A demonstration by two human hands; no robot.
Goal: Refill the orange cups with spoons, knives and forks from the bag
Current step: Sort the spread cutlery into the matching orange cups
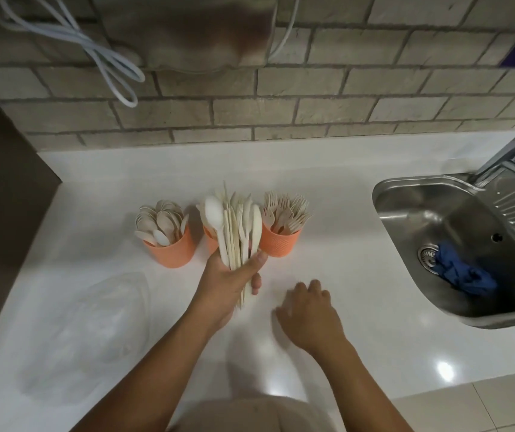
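Note:
Three orange cups stand in a row on the white counter (327, 188). The left cup (173, 249) is full of spoons and the right cup (281, 243) is full of forks. The middle cup (210, 241) is mostly hidden behind a bundle of pale cutlery (237, 226). My left hand (234, 280) grips that bundle by the handles, just in front of the middle cup. My right hand (309, 310) rests on the counter to the right with fingers loosely curled, holding nothing. A clear plastic bag (91, 325) lies flat at the front left.
A steel sink (455, 244) with a blue cloth (461, 272) by the drain sits at the right, a tap (508, 151) behind it. A brick wall runs along the back with a hanging white cable (106, 60). A dark panel (3, 182) borders the left.

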